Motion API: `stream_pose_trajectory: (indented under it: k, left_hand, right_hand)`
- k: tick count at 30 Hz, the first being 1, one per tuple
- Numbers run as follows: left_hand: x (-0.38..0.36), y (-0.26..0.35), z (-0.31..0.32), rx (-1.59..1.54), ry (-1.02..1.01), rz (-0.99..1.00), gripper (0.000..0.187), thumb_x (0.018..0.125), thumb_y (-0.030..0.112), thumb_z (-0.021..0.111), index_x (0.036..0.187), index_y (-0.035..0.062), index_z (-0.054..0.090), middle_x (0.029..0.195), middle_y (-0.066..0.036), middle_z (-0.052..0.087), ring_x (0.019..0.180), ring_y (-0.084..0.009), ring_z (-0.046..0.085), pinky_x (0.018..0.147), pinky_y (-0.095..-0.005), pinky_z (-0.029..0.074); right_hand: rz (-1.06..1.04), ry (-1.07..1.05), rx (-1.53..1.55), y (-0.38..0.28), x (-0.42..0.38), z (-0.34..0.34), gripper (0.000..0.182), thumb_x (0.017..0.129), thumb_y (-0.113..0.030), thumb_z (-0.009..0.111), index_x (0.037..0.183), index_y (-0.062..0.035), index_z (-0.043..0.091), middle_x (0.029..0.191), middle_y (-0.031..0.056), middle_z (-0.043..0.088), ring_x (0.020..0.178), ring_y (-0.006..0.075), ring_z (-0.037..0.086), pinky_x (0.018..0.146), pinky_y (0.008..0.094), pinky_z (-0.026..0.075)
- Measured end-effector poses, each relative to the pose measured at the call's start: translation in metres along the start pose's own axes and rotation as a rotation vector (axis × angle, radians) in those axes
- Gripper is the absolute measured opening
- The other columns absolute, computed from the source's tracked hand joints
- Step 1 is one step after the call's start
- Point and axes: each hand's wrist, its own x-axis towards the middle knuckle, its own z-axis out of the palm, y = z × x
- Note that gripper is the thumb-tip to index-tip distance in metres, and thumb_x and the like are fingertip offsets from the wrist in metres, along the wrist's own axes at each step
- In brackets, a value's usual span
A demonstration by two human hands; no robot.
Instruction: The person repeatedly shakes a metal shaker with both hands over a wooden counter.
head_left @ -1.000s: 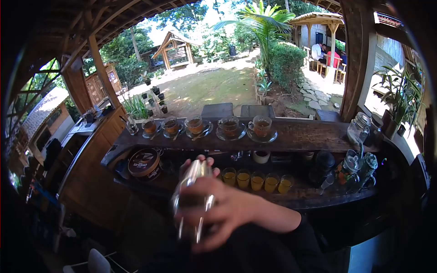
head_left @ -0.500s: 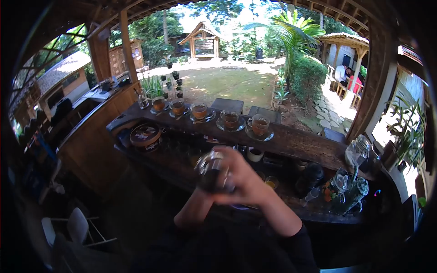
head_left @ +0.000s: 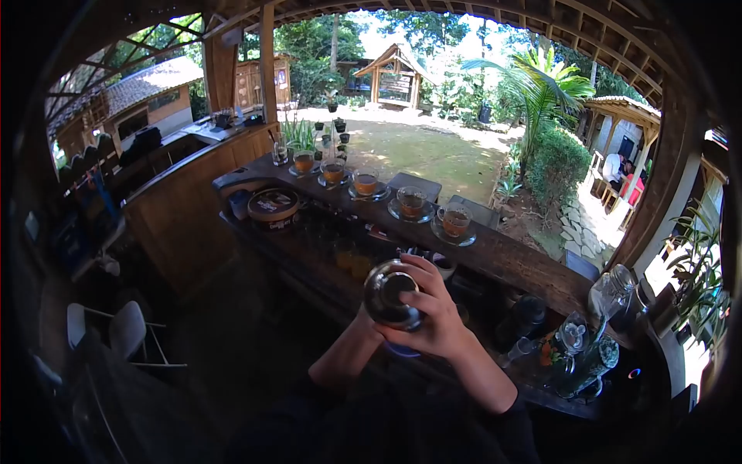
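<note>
A shiny, round metal shaker point(head_left: 389, 296) is held up in front of my chest, one rounded end facing the camera. My right hand point(head_left: 433, 309) is closed around its right side, fingers across the end and thumb beneath. My left hand point(head_left: 365, 329) supports it from the lower left, its fingers mostly hidden behind the metal. Beyond, several glass cups of brown drink stand on saucers along the raised wooden ledge point(head_left: 510, 259); the nearest cup point(head_left: 454, 221) is at the right end of the row.
On the lower counter at left sits a round brown tub point(head_left: 273, 206). Glass jars point(head_left: 610, 290) and a patterned glass pitcher point(head_left: 599, 363) stand at right. A white chair point(head_left: 128, 331) is at lower left. Two people point(head_left: 622, 174) sit outside at far right.
Both hands have turned the shaker so its rounded end faces me, and it has shifted slightly right in view. The camera view has swung left; the cups stay in place.
</note>
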Motion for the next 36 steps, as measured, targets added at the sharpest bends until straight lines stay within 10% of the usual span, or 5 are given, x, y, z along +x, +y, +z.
stream_pose_trajectory:
  k: [8,13,21,27,36]
  left_hand:
    - [0.033,-0.01,0.07,0.725,0.016,0.003,0.043,0.088,0.045,0.051,0.104,0.0049,0.048,0.103,-0.014,0.048,0.094,-0.0382,0.056,0.079,-0.0474,0.051]
    - [-0.001,0.02,0.009,0.635,0.453,0.483,0.038,0.094,0.036,0.044,0.12,0.009,0.051,0.115,-0.01,0.057,0.108,-0.0251,0.056,0.091,-0.0436,0.047]
    - [0.034,0.054,0.106,0.795,-0.148,-0.004,0.046,0.093,0.046,0.042,0.119,0.008,0.048,0.113,-0.013,0.042,0.095,-0.0375,0.051,0.079,-0.0455,0.053]
    - [-0.014,0.12,0.051,0.7,0.732,0.38,0.037,0.093,0.035,0.046,0.114,0.0065,0.055,0.107,-0.01,0.061,0.098,-0.0223,0.06,0.085,-0.0412,0.05]
    - [0.037,0.188,0.147,0.819,0.189,0.065,0.046,0.093,0.046,0.04,0.114,0.0064,0.053,0.101,-0.018,0.052,0.084,-0.0352,0.06,0.073,-0.0425,0.053]
  right_hand:
    - [-0.567,-0.225,-0.127,-0.068,0.018,-0.006,0.021,0.083,-0.029,0.057,0.104,-0.033,0.058,0.118,-0.0058,0.057,0.113,0.0385,0.05,0.097,0.0598,0.028]
    - [0.22,0.049,0.014,0.032,0.005,0.012,0.068,0.062,-0.019,0.083,0.118,-0.0188,0.046,0.122,0.0165,0.05,0.114,0.0471,0.045,0.094,0.059,0.037]
    - [-0.574,-0.273,-0.316,-0.037,0.059,0.05,0.042,0.072,-0.024,0.066,0.111,-0.0359,0.054,0.126,-0.0028,0.052,0.12,0.0382,0.046,0.097,0.0549,0.034]
    - [0.356,0.215,0.076,0.097,0.039,0.076,0.065,0.062,-0.023,0.083,0.117,-0.0176,0.05,0.123,0.0184,0.051,0.117,0.0461,0.042,0.096,0.0564,0.037]
    - [-0.368,-0.056,-0.138,0.087,0.088,0.118,0.034,0.077,-0.02,0.068,0.11,-0.0216,0.061,0.129,0.0047,0.048,0.122,0.0396,0.043,0.102,0.0548,0.032]
